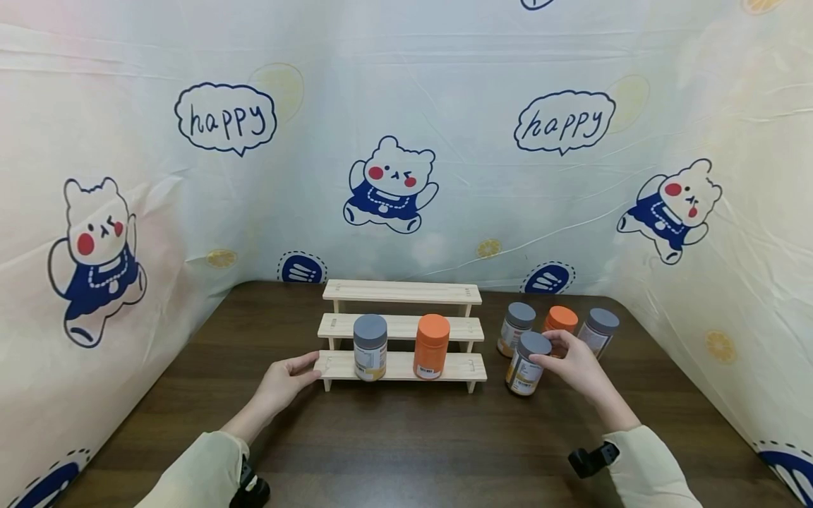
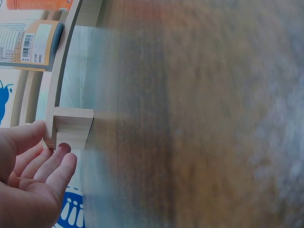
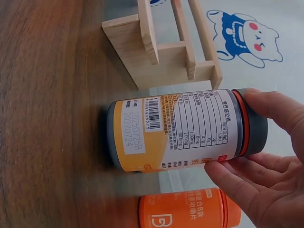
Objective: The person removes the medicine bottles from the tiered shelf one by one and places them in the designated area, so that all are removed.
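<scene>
My left hand (image 1: pixel 284 384) holds the left end of the lowest step of a three-step wooden display stand (image 1: pixel 400 291); in the left wrist view the thumb (image 2: pixel 31 135) lies against the board's end. On that step stand a grey-lidded pill bottle (image 1: pixel 370 349) and an orange pill bottle (image 1: pixel 432 347), spaced apart. To the right of the stand, my right hand (image 1: pixel 574 363) grips another grey-lidded pill bottle (image 3: pixel 175 130) by its lid, thumb and fingers on opposite sides. This bottle tilts slightly; whether its base touches the table cannot be told.
Behind the gripped bottle are a grey-lidded bottle (image 1: pixel 516 330), an orange bottle (image 1: pixel 560 319) and, farther right, another grey-lidded bottle (image 1: pixel 598 331). Everything stands on a dark wooden table (image 1: pixel 406 444). A printed cloth (image 1: pixel 483 190) encloses the back and sides.
</scene>
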A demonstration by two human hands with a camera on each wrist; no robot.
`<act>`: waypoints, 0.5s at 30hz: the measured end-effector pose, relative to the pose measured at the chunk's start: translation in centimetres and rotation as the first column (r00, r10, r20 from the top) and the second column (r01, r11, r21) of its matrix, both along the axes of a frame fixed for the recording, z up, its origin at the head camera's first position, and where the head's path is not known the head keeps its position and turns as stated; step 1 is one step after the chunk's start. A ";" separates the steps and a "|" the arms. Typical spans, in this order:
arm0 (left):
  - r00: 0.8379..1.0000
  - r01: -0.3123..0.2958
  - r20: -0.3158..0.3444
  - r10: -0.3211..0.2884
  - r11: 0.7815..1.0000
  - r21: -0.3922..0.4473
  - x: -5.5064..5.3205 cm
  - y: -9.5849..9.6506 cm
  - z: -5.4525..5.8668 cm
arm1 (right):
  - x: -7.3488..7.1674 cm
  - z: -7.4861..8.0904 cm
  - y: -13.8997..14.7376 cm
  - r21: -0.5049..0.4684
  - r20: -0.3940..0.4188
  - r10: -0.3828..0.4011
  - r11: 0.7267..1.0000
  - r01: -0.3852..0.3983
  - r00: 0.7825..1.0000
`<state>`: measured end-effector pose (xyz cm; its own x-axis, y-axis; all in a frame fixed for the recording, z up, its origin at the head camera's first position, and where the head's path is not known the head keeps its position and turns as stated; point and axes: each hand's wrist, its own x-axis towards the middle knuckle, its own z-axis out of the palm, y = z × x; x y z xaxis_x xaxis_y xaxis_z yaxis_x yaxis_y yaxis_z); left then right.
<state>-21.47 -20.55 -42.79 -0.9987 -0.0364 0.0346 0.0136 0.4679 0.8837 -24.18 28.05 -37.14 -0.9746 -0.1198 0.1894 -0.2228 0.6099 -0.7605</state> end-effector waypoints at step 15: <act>1.000 -0.005 0.005 0.005 1.000 -0.008 0.1 0.0 0.2 | 0.2 0.0 0.2 -0.001 0.028 0.036 0.999 -0.036 0.999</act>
<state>-21.34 -20.52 -42.60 -0.9987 -0.0410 0.0301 0.0070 0.4752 0.8799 -23.99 28.30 -37.17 -0.9745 -0.1552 0.1622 -0.2234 0.6015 -0.7670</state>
